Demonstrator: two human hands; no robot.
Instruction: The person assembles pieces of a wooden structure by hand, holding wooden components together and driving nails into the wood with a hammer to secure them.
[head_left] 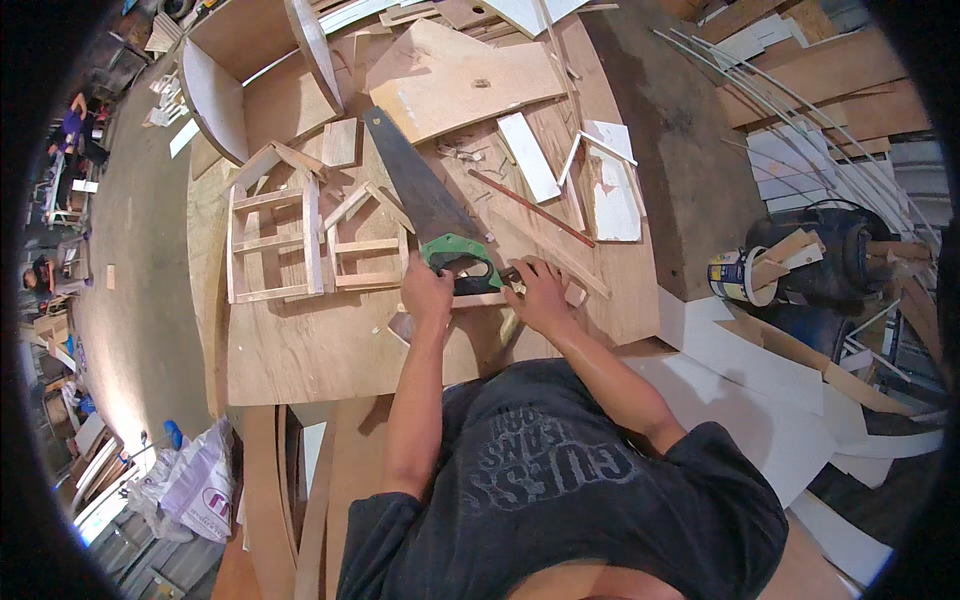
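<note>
A handsaw (425, 195) with a dark blade and green handle lies on the wooden tabletop, its blade pointing away and slightly left. My left hand (428, 290) is closed beside the left of the handle, on the end of a pale wood strip (480, 300). Across from it, my right hand (543, 295) bends its fingers over the strip's other end, close to the handle's right corner. Its fingertips are partly hidden, and a small dark thing beside them is unclear. Left of the saw lie two small house-shaped wooden frames, one larger (275, 243) and one smaller (368, 245).
Behind the saw lies a wide plywood offcut (470, 75). A curved-sided wooden box (260, 70) stands at the far left. White boards (612, 190), a reddish thin stick (530, 208) and wood strips lie to the right. Beyond the table is a bucket (745, 275) holding scraps.
</note>
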